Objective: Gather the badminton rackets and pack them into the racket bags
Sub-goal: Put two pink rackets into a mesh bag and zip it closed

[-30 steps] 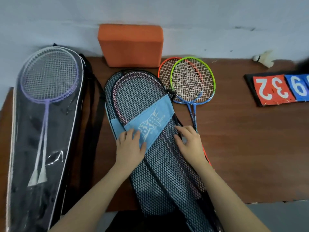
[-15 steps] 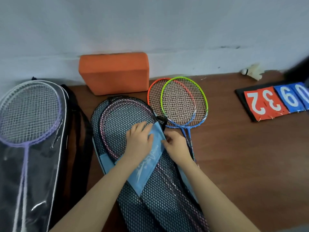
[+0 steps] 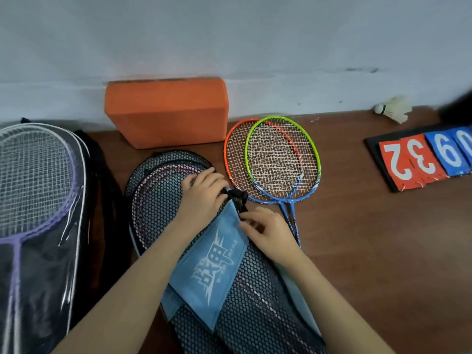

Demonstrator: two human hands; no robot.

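Head view: mesh bag (image 3: 163,208) holds pink-framed rackets (image 3: 153,180), heads pointing toward the orange block (image 3: 166,113). Left hand (image 3: 204,198) fingers curled gripping bag edge; right hand (image 3: 270,233) pinches black strap (image 3: 238,198).

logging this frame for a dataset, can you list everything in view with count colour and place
mesh racket bag: 1, dark mesh with a light blue band, centre of the table, pink-framed rackets inside
clear racket bag: 1, clear front with dark trim, far left, purple rackets inside
loose rackets: 2, one orange-framed, one green-and-blue, overlapping right of the mesh bag
foam block: 1, orange, against the wall
shuttlecock: 1, white, back right
score cards: 1 set, red and blue with white digits, right edge
table: 1, brown wood
left hand: 1, on the mesh bag's head end
right hand: 1, pinching a black zipper pull
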